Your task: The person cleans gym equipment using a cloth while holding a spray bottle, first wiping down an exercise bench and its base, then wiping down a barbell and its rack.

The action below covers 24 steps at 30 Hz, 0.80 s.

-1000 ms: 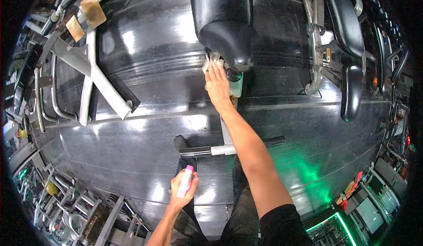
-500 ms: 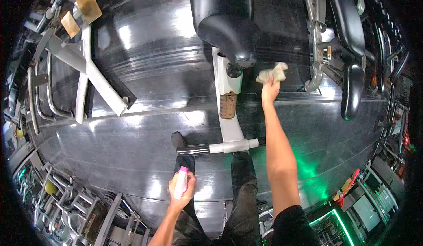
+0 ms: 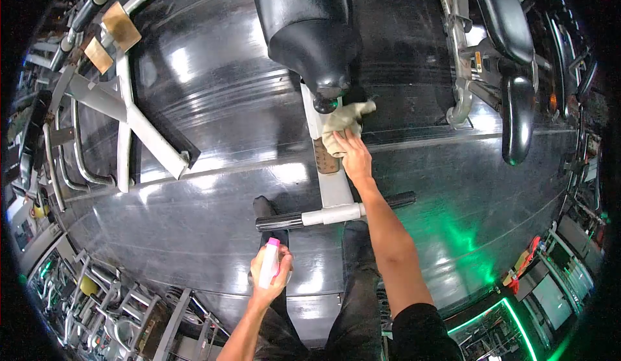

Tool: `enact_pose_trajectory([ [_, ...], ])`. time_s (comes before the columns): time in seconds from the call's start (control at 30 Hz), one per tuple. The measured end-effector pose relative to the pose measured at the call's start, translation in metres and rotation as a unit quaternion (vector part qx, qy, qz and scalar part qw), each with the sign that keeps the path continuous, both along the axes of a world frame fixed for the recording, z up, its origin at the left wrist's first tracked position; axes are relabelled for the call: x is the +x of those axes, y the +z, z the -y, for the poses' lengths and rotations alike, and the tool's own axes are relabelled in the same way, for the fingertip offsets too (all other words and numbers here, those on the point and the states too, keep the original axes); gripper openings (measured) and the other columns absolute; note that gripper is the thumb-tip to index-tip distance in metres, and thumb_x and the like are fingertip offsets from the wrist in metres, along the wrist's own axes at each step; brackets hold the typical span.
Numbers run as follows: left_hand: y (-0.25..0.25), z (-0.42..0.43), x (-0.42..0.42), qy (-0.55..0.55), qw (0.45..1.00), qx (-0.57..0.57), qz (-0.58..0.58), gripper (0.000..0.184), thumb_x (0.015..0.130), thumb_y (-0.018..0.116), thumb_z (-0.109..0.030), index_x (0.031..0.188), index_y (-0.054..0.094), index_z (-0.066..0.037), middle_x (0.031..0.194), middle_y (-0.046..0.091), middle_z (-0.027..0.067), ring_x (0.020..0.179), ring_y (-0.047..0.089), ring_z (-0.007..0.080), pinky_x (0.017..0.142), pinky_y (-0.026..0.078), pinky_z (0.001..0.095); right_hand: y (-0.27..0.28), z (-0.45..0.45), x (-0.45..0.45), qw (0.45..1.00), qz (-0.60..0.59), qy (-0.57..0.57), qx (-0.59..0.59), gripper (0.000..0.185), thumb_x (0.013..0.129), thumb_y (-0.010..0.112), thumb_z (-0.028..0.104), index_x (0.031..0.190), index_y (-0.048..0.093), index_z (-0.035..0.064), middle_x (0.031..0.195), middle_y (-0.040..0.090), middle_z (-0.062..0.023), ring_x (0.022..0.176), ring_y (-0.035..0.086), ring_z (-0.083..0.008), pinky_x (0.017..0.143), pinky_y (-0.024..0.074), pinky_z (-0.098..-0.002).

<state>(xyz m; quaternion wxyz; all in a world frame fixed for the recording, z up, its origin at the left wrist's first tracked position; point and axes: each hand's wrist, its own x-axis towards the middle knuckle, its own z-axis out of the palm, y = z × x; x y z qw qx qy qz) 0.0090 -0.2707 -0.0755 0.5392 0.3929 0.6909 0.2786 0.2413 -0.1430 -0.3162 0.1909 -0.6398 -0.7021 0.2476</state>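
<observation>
Across a glossy black floor (image 3: 226, 244) ringed by metal machines (image 3: 156, 140), one black padded bench (image 3: 301, 5) runs off the top edge; the right hand (image 3: 355, 158), fingers together, holds one crumpled cream cloth (image 3: 341, 120) over one white metal beam (image 3: 336, 189), partly hiding it; the left hand (image 3: 272, 273) wraps one pink-topped white bottle (image 3: 270, 261), base unseen; two black bar grips (image 3: 278, 222) flank the beam.

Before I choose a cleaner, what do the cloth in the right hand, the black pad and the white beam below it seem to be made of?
The cloth: soft, matte fabric, judging by its bunched folds; the fibre can't be told. The black pad: probably vinyl or leather, smooth and semi-gloss, from its soft highlights. The white beam: likely painted metal, from its pale coat and rigid shape.
</observation>
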Motion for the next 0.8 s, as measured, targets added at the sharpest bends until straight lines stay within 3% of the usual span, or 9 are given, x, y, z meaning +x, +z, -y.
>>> enact_pose_trajectory([
  [0.03,0.000,0.000,0.000,0.012,1.000,-0.014,0.014,0.011,0.083,0.061,0.000,0.093,0.055,0.000,0.069,0.061,0.0055,0.055,0.059,0.0103,0.051,0.048,0.0246,-0.004,0.005,0.001,1.000,-0.001,-0.001,0.000,0.051,0.076,0.049,-0.006,0.121,0.057,0.0168,0.122,0.055,-0.0184,0.112,0.052,-0.0356,0.090,0.0463,-0.0427],
  [0.1,0.001,-0.003,0.003,-0.013,1.000,0.014,-0.002,0.011,0.083,0.061,0.000,0.093,0.055,0.000,0.070,0.061,0.0049,0.055,0.058,0.0100,0.052,0.048,0.0243,-0.016,0.009,0.006,0.939,-0.117,-0.238,-0.219,0.038,0.082,0.050,0.002,0.118,0.057,0.0101,0.108,0.062,-0.0211,0.098,0.059,-0.0392,0.084,0.0474,-0.0430],
  [0.2,0.006,-0.006,0.009,-0.035,0.999,0.037,-0.013,0.011,0.084,0.061,0.000,0.093,0.056,0.000,0.070,0.061,0.0040,0.056,0.058,0.0093,0.052,0.047,0.0235,0.010,-0.015,-0.003,0.896,-0.260,-0.361,0.014,0.026,0.084,0.054,0.008,0.107,0.059,-0.0025,0.097,0.065,-0.0212,0.091,0.063,-0.0378,0.079,0.0478,-0.0436],
  [0.3,0.004,-0.003,0.013,-0.008,1.000,0.017,0.023,0.010,0.084,0.061,0.000,0.093,0.056,0.000,0.071,0.060,0.0036,0.056,0.057,0.0088,0.052,0.047,0.0228,0.050,-0.049,-0.029,0.960,-0.172,-0.176,0.136,0.044,0.073,0.053,-0.006,0.115,0.060,0.0044,0.125,0.052,-0.0197,0.117,0.048,-0.0360,0.100,0.0373,-0.0413],
  [0.4,0.007,-0.001,0.009,-0.003,0.999,0.008,0.035,0.011,0.084,0.061,0.000,0.093,0.055,0.000,0.071,0.060,0.0039,0.056,0.058,0.0088,0.052,0.047,0.0229,0.078,-0.080,-0.056,0.995,0.012,0.011,0.098,0.055,0.071,0.058,0.000,0.124,0.057,0.0178,0.127,0.046,-0.0182,0.118,0.043,-0.0377,0.104,0.0341,-0.0466],
  [0.53,0.008,-0.001,-0.001,-0.037,0.998,0.051,-0.015,0.013,0.082,0.061,0.002,0.093,0.055,0.000,0.071,0.060,0.0047,0.056,0.058,0.0096,0.053,0.048,0.0238,0.069,-0.076,-0.057,0.997,0.042,0.002,0.057,0.052,0.073,0.061,0.005,0.123,0.057,0.0203,0.128,0.045,-0.0172,0.119,0.043,-0.0382,0.102,0.0368,-0.0467],
  [0.6,0.004,0.004,-0.007,-0.014,0.999,0.045,0.004,0.014,0.082,0.061,0.003,0.094,0.054,0.000,0.070,0.060,0.0049,0.055,0.059,0.0101,0.053,0.048,0.0241,0.068,-0.072,-0.053,0.996,-0.063,-0.049,0.047,0.060,0.069,0.048,-0.007,0.124,0.054,0.0154,0.130,0.043,-0.0209,0.120,0.041,-0.0407,0.102,0.0369,-0.0431],
  [0.63,0.002,0.007,-0.010,0.003,1.000,0.019,0.013,0.014,0.081,0.061,0.003,0.093,0.055,0.000,0.071,0.061,0.0059,0.057,0.059,0.0111,0.054,0.048,0.0247,0.059,-0.070,-0.048,0.987,-0.124,-0.102,0.014,0.051,0.076,0.057,0.001,0.125,0.051,0.0143,0.131,0.042,-0.0184,0.119,0.043,-0.0407,0.099,0.0398,-0.0425],
  [0.8,-0.014,0.025,-0.018,-0.038,0.997,0.059,-0.011,0.015,0.080,0.063,0.002,0.093,0.057,-0.001,0.076,0.061,0.0057,0.063,0.059,0.0108,0.056,0.048,0.0255,0.040,-0.069,-0.026,0.959,-0.223,-0.170,-0.037,0.040,0.086,0.049,0.003,0.125,0.045,0.0037,0.109,0.060,-0.0246,0.105,0.056,-0.0400,0.086,0.0460,-0.0429],
])
